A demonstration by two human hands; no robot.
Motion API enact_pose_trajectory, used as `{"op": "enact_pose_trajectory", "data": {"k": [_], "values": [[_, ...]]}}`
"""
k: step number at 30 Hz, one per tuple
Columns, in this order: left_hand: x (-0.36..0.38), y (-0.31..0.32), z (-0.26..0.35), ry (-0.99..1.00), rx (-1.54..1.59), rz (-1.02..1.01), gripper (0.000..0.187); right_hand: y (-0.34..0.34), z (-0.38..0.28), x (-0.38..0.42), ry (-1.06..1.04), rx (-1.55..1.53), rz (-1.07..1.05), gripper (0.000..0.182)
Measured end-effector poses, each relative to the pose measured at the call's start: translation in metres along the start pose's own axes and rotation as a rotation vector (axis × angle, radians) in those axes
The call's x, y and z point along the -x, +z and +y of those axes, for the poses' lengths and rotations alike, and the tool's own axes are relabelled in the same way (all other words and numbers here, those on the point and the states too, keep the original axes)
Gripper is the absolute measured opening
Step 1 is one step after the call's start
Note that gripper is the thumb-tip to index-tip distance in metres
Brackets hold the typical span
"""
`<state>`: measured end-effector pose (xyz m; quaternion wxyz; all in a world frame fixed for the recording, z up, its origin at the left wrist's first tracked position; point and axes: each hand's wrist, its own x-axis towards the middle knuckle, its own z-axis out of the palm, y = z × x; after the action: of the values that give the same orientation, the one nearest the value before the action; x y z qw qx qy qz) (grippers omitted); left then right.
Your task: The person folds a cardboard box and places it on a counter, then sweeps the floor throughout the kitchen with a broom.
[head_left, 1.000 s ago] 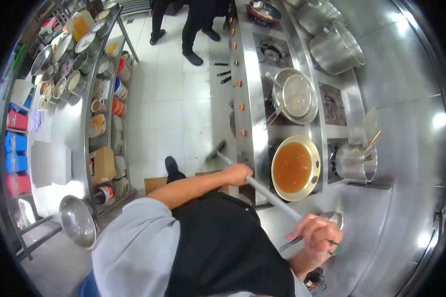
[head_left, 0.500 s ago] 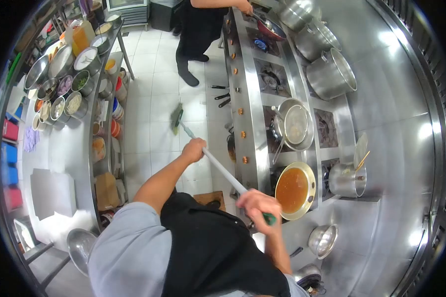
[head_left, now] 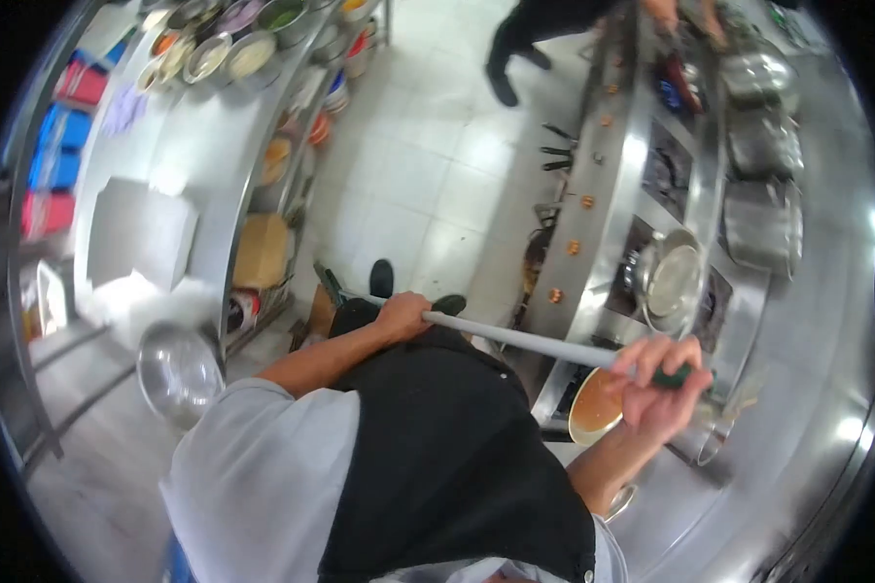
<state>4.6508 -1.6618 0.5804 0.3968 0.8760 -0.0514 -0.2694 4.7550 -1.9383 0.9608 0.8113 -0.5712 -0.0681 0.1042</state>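
Note:
A light grey pole (head_left: 525, 339) runs across my front, from a green broom head (head_left: 329, 285) low at the left to a green end cap at the right. My left hand (head_left: 405, 316) is wrapped round the pole near the head end. Near the green cap, my right hand (head_left: 661, 384) holds the upper end, with some fingers lifted off. Behind that hand, a pan of orange-brown liquid (head_left: 596, 406) is partly hidden. My dark shoe (head_left: 382, 279) shows just beyond the pole.
A long stove (head_left: 608, 238) with burners and large pots (head_left: 765, 223) runs along the right. At the left stands a steel table (head_left: 199, 136) with food containers, an open white box (head_left: 141, 233) and a bowl (head_left: 178, 369). A co-worker in dark clothes (head_left: 554, 19) stands at the stove's far end.
The broom head has come from the floor ahead to close beside my feet at the left. Both hands have shifted to the right in view with the pole, now nearly crosswise. The view has turned.

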Motion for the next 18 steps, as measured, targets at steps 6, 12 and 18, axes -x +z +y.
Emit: {"op": "enact_pose_trajectory", "data": {"k": [6,12,18], "values": [[-0.028,0.079,-0.116,-0.293,-0.097,0.405,0.02,0.043,0.081,-0.04,0.165,0.252,-0.479,0.04],[-0.174,-0.007,-0.026,-0.023,0.173,0.853,0.027,0.046,0.029,-0.045,-0.177,0.407,-0.501,0.061],[-0.152,-0.039,0.042,-0.04,0.001,0.78,0.042,-0.009,-0.044,-0.059,-0.238,0.265,-0.409,0.066]]}}
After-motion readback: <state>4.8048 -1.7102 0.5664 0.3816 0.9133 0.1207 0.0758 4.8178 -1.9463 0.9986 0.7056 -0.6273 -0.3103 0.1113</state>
